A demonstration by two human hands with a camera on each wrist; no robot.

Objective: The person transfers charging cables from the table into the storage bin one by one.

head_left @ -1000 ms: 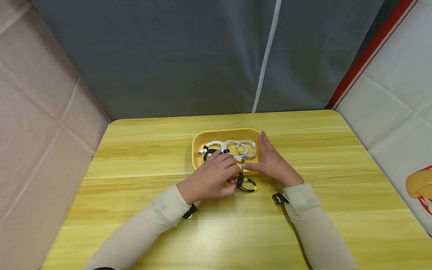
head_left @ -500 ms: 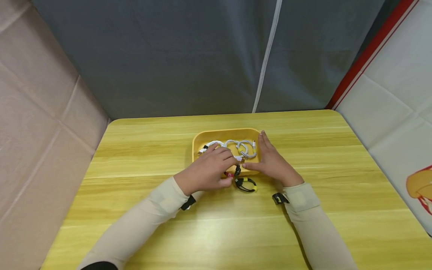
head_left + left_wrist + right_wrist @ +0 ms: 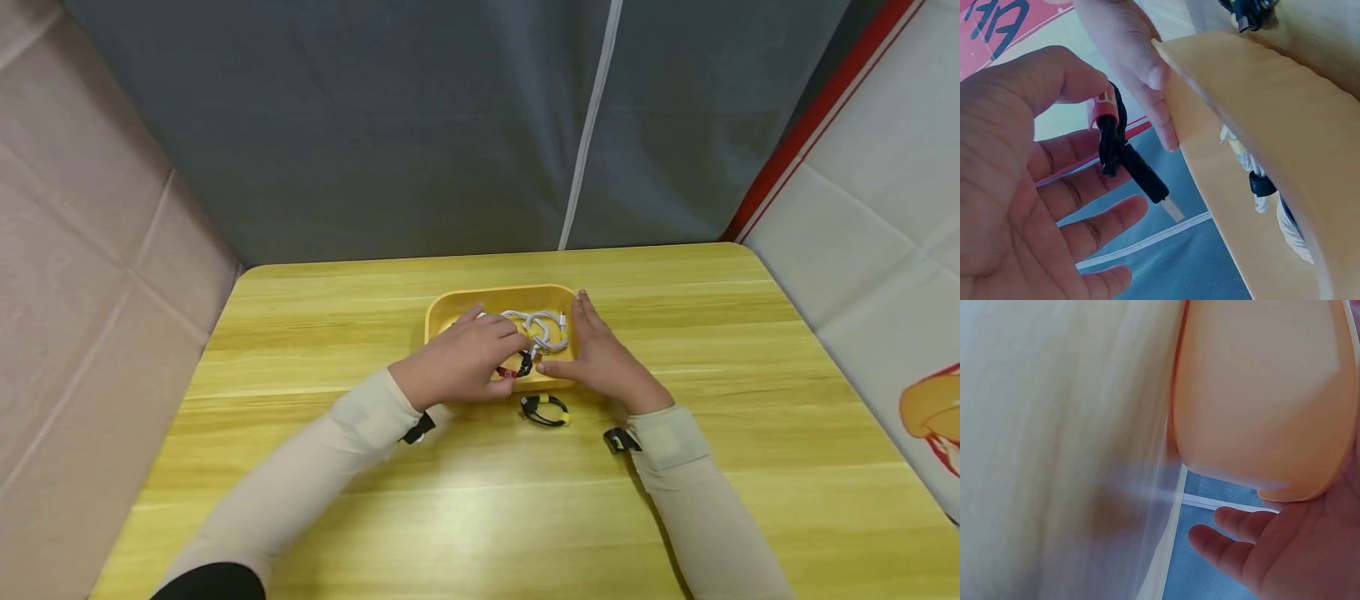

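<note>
A black cable bundle [image 3: 520, 365] with a red tag, its lettering unreadable, is being pinched by the left hand [image 3: 465, 361] over the yellow tray's [image 3: 495, 298] near rim. The tray's right side is being braced by the right hand [image 3: 603, 360], fingers straight. Another black cable [image 3: 545, 409] is lying just outside on the table [image 3: 750, 467].

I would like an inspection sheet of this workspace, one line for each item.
Surface: yellow wooden table.
Job's things: black cable with red tag over the yellow tray.
Clutter: black cable with yellow tie on the table before the tray.
Grippers: left hand pinches the black cable; right hand rests against the tray's side.
Cables: white cable coils in the tray.
Surroundings: grey curtain behind.
</note>
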